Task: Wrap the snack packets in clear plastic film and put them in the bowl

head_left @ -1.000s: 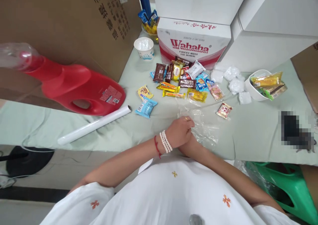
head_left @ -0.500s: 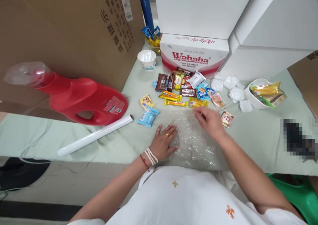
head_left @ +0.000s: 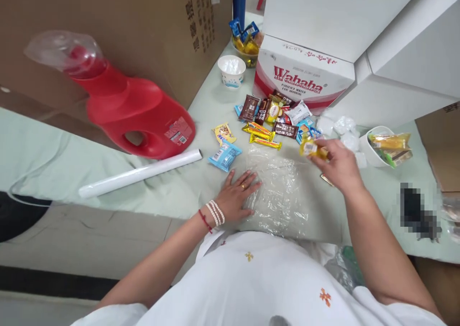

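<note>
A clear plastic sheet [head_left: 283, 192] lies flat on the pale green cloth in front of me. My left hand [head_left: 237, 196] rests open on its left edge, fingers spread, holding it down. My right hand [head_left: 336, 165] is raised just past the sheet's far right corner, pinched on a yellow snack packet [head_left: 309, 148]. A pile of wrapped snacks [head_left: 276, 117] lies beyond the sheet, in front of a Wahaha carton [head_left: 305, 79]. A blue packet [head_left: 224, 156] and a yellow packet [head_left: 223, 133] lie apart to the left.
A red detergent jug [head_left: 132, 115] lies on its side at the left, with a white roll [head_left: 140, 172] before it. A paper cup [head_left: 232, 70] stands at the back. A white bowl [head_left: 373, 148] with snacks sits at the right, with white wads [head_left: 343, 124] beside it. Cardboard and white boxes line the back.
My hands came apart and the plastic sheet got spread flat. The left hand pressed down on its edge; the right hand reached to the snack pile and lifted a yellow packet.
</note>
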